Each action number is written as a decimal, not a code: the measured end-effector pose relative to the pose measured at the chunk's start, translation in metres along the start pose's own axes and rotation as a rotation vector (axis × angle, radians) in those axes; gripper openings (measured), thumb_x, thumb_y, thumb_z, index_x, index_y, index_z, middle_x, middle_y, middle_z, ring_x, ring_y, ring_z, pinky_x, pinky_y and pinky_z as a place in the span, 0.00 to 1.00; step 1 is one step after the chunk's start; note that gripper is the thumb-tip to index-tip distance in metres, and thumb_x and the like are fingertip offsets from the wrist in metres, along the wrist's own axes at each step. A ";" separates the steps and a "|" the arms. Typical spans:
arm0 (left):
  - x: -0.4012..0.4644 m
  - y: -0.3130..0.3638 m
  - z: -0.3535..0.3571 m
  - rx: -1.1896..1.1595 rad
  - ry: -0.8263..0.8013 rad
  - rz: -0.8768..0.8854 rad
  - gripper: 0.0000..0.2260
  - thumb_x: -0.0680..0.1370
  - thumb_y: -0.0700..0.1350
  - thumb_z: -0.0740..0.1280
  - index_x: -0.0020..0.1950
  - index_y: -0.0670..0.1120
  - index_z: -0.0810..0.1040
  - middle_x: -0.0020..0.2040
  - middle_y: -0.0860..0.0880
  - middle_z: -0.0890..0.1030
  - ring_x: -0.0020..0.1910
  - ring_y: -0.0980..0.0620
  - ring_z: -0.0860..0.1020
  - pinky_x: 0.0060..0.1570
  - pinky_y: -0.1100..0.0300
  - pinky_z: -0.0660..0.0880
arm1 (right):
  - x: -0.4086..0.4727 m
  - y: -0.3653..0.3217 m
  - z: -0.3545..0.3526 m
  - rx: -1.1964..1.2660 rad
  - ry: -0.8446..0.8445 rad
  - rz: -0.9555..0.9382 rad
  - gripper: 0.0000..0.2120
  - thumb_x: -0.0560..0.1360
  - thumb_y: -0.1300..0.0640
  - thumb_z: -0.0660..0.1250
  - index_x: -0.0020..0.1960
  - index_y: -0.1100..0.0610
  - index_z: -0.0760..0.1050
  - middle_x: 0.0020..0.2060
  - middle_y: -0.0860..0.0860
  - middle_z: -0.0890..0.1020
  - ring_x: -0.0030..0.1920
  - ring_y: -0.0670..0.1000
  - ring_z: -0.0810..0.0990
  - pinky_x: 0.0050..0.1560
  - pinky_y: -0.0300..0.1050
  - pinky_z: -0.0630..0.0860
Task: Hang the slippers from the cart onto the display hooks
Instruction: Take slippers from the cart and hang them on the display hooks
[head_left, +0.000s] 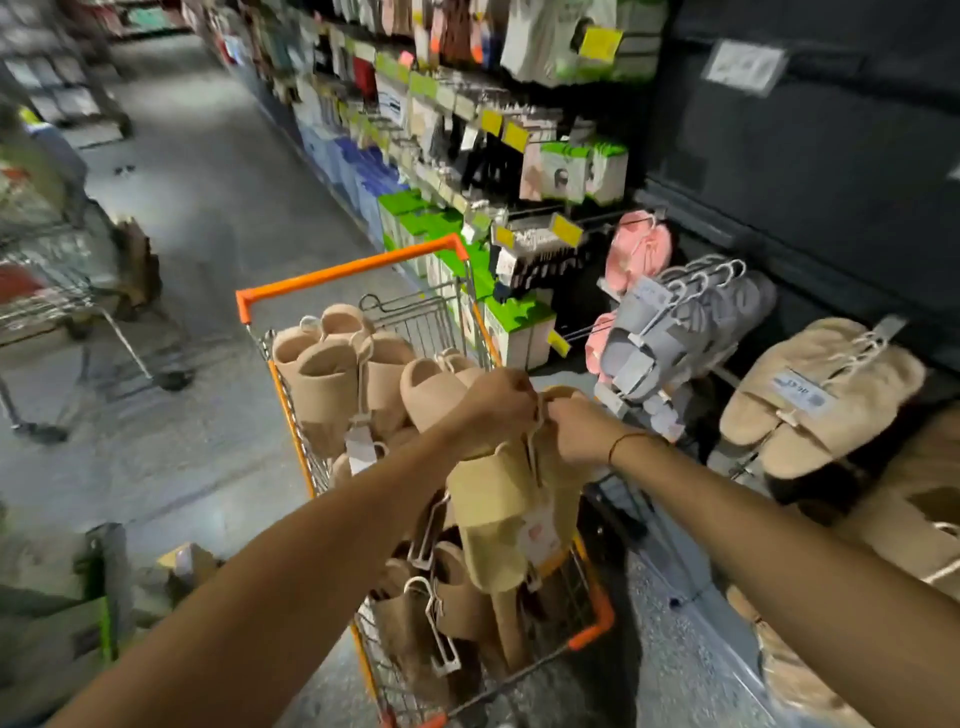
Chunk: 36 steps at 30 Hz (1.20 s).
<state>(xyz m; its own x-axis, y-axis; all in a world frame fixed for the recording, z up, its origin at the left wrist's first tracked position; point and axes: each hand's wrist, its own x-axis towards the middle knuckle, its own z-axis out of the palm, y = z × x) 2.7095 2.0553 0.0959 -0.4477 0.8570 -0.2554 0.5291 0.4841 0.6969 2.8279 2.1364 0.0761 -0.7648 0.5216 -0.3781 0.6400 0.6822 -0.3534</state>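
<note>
Fingers of the left hand (498, 400) and right hand (571, 426) pinch the white hanger hook of a yellow slipper pair (498, 509) held above the cart (343, 270); beige slippers (332, 374) fill the cart; grey slippers (691, 312) hang on display hooks right of the cart.

Both my hands meet over the cart (291, 299). Left hand (491, 402) and right hand (576, 428) both pinch the white hanger (535, 441) of a yellow slipper pair (501, 519), which hangs tilted above the cart's near end. Tan slippers (332, 379) fill the cart. Right of the cart: grey slippers (675, 322), pink slippers (639, 249) and fuzzy beige slippers (810, 395) on display hooks (587, 327).
</note>
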 end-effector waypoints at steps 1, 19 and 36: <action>-0.002 0.019 -0.008 -0.005 0.012 0.047 0.07 0.76 0.40 0.64 0.49 0.42 0.81 0.45 0.44 0.81 0.42 0.48 0.77 0.35 0.60 0.72 | -0.011 0.002 -0.018 0.009 0.043 -0.004 0.17 0.78 0.60 0.60 0.66 0.55 0.74 0.64 0.55 0.72 0.68 0.56 0.68 0.71 0.47 0.64; -0.169 0.463 0.098 -0.350 0.057 1.050 0.19 0.85 0.47 0.59 0.37 0.41 0.75 0.33 0.47 0.78 0.36 0.46 0.76 0.41 0.46 0.73 | -0.422 0.165 -0.214 -0.075 1.202 0.336 0.31 0.84 0.42 0.44 0.45 0.57 0.81 0.44 0.55 0.83 0.50 0.55 0.75 0.56 0.55 0.71; -0.481 0.786 0.194 -0.545 0.129 1.688 0.12 0.84 0.46 0.57 0.59 0.51 0.79 0.52 0.54 0.81 0.53 0.55 0.78 0.57 0.53 0.77 | -0.863 0.218 -0.344 -0.468 1.843 0.726 0.23 0.83 0.47 0.52 0.31 0.48 0.67 0.30 0.46 0.73 0.38 0.51 0.73 0.47 0.49 0.64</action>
<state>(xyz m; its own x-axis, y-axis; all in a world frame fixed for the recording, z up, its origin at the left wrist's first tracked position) 3.4807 2.0578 0.6367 0.2144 0.2823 0.9351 0.1658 -0.9539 0.2500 3.6023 2.0112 0.6193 0.2268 0.2936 0.9286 0.9670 0.0461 -0.2507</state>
